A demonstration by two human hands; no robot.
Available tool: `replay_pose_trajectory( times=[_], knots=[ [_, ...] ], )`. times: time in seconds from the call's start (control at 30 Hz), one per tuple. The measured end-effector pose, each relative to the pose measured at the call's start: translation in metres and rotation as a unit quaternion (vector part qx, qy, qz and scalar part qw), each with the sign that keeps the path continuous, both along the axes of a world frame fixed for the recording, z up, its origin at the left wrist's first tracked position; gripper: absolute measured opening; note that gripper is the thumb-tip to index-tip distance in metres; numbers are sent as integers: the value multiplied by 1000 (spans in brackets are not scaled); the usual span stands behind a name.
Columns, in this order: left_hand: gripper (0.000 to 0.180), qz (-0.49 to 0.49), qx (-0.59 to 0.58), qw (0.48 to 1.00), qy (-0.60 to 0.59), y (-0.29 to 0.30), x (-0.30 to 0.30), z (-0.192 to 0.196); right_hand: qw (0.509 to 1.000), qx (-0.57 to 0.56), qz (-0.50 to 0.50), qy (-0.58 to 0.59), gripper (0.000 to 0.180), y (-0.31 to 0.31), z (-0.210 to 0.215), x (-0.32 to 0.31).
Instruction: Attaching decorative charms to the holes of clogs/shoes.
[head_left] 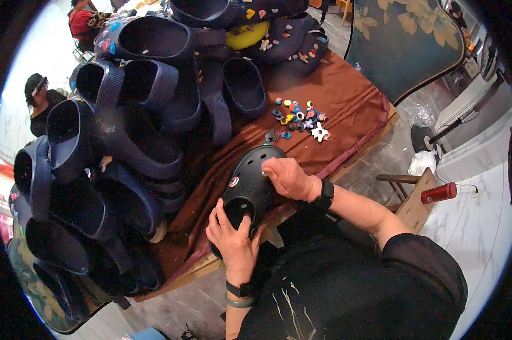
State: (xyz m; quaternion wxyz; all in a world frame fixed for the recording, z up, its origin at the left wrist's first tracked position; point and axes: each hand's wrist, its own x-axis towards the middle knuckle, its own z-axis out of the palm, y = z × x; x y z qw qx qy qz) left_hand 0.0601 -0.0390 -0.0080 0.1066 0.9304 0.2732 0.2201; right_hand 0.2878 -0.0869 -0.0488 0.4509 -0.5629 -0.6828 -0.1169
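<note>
The left hand grips the heel of a dark clog; the right hand pinches at its top holes (something tiny, hidden). Past the right hand lie charms; the clog sits at the counter edge and could slip off.

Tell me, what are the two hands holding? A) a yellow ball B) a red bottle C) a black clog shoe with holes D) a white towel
C: the left hand grips the heel end and the right hand rests on the toe of a black clog with round holes, lying on the brown cloth near a scatter of small colourful charms.
</note>
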Motion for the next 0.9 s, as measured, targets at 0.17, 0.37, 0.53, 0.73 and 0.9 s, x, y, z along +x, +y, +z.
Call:
replay_pose_trajectory(
  times=[0.17,0.37,0.53,0.73,0.9],
  knots=[
    [37,-4,-5,1000,-7,0,-3,3,941,-159,-45,296,11,13,39,1],
    [36,-3,-3,1000,-21,-1,-2,1,968,-230,100,8,19,53,48,5],
    [37,-1,-7,1000,-3,-4,-1,6,852,-385,351,45,29,81,60,29],
    [37,-3,-16,1000,6,-3,1,9,884,-365,291,-9,33,84,41,18],
    [37,-2,-14,1000,16,0,1,12,934,-284,217,11,32,79,30,7]
  ],
)
